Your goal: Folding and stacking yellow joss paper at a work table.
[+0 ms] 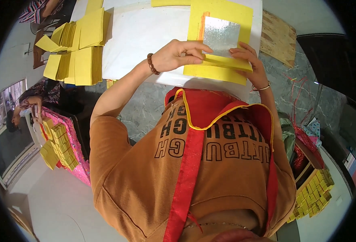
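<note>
A yellow paper sheet (pixel 246 24) with a silver foil square (pixel 222 32) lies before me at the table's near right. An orange strip shows along the foil's left side. The sheet's near edge is raised and folded over toward the foil. My left hand (pixel 181 55) pinches the left end of this fold between thumb and fingers. At the right end my right hand (pixel 250 62) holds the fold, its thumb behind and fingers bent over the edge. More yellow paper (pixel 214 74) shows beneath the fold, near the table's front edge.
Stacks of folded yellow paper (pixel 91 30) stand at the table's left on the white tabletop (pixel 141 32). Left of me, a person (pixel 35 101) is by a pink-covered table with yellow bundles (pixel 63 145). More yellow bundles (pixel 315 193) lie at lower right. A wooden board (pixel 278 36) is beyond the table's right edge.
</note>
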Available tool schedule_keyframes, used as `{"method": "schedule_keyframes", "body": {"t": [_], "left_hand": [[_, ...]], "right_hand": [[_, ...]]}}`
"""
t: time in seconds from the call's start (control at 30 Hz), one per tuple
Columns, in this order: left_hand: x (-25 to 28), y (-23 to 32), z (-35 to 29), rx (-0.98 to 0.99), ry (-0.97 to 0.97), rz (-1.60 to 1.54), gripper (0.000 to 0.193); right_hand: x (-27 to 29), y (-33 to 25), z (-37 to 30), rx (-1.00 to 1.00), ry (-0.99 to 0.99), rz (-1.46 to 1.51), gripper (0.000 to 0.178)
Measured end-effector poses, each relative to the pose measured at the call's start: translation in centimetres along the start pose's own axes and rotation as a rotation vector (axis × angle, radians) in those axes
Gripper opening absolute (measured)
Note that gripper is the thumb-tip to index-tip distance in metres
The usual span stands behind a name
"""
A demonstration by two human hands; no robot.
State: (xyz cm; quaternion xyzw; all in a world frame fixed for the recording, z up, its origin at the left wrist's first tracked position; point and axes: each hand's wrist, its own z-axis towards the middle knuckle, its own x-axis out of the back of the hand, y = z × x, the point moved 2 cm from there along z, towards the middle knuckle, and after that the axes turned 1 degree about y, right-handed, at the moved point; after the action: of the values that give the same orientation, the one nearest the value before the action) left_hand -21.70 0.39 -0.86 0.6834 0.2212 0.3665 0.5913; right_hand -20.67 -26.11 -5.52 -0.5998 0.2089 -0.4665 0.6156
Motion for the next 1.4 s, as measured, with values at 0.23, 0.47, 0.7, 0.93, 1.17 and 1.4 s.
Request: {"method": "schedule_keyframes", "body": {"t": [0.23, 0.47, 0.7, 0.93, 1.17, 1.4], "left_hand": [[0.4, 0.7, 0.3, 0.175, -0.053, -0.043, 0.044], [0.4, 0.3, 0.2, 0.179, -0.018, -0.11, 0.046], [0.6, 1.0, -0.2, -0.097, 0.003, 0.075, 0.047], [1.3, -0.3, 0.1, -0.278, 0.219, 0.854, 0.041], [1.3, 0.0, 0.2, -0.254, 0.265, 0.722, 0.027], [2.7, -2.5, 3.1, 0.208, 0.532, 0.21, 0.026]], "right_hand": [[-0.2, 0.1, -0.2, -0.092, 0.014, -0.038, 0.051], [0.6, -0.9, 0.0, 0.003, -0.089, 0.097, 0.053], [-0.1, 0.1, 0.0, 0.078, -0.06, -0.2, 0.031], [0.7, -0.9, 0.9, 0.085, 0.065, -0.125, 0.027], [0.9, -1.1, 1.8, 0.164, 0.129, -0.263, 0.022], [0.1, -0.7, 4.0, -0.297, 0.474, -0.049, 0.024]]}}
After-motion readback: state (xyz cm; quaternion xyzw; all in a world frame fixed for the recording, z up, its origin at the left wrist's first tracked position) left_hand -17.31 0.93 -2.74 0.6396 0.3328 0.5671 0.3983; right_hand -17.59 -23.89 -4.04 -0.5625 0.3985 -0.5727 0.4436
